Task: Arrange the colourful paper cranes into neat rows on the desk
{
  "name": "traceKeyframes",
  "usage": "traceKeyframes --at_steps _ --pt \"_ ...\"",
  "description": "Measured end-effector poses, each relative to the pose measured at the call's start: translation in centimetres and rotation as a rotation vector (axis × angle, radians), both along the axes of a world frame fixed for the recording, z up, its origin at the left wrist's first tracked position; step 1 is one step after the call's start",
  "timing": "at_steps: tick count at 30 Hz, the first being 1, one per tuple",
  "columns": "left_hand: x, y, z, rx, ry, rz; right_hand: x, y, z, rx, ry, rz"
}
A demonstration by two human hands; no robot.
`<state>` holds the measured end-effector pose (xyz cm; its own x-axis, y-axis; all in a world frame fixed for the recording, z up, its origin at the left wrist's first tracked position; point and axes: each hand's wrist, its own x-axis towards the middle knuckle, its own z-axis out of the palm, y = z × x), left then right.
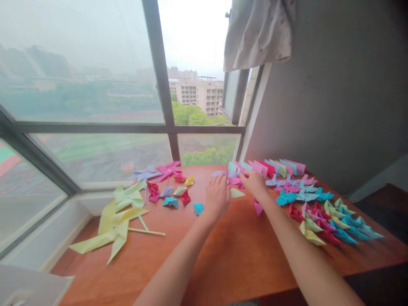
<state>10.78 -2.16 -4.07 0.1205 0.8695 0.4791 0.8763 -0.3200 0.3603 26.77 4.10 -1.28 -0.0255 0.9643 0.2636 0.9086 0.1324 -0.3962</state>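
My left hand (218, 193) reaches over the middle of the wooden table (223, 250), its fingers bent forward near a small purple paper piece (217, 173). Whether it holds anything is hidden. My right hand (253, 182) is just to the right, its fingertips drawn together beside a magenta paper piece (235, 181); what they may pinch is too small to tell. Between the hands lies a pale green paper piece (236, 193). A magenta folded piece (258, 207) sits below my right wrist, and a blue one (198, 208) is left of my left hand.
Pinwheels, among them a yellow one (116, 229) with a stick, lie at the left near several small folded papers (170, 202). Rows of paper boats (339, 223), cranes (306, 193) and upright folded sheets (282, 168) fill the right side. A window frame (127, 128) stands behind the table.
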Motion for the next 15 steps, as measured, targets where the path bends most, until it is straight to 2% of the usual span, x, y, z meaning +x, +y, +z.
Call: traceKeyframes --at_steps 3,10,13,15 --pt "-4.9 -0.2 0.6 0.010 -0.022 0.084 -4.9 0.7 0.4 -0.006 0.084 0.102" --pt "-17.2 0.4 2.2 -0.016 -0.039 0.293 -18.6 2.3 0.8 -0.059 0.307 0.295" --pt "-21.0 0.4 2.8 -0.090 -0.039 0.341 -22.1 2.5 0.5 -0.100 0.389 0.379" --pt "-22.5 0.0 2.9 -0.160 -0.042 0.345 -22.9 2.5 0.0 -0.139 0.428 0.440"
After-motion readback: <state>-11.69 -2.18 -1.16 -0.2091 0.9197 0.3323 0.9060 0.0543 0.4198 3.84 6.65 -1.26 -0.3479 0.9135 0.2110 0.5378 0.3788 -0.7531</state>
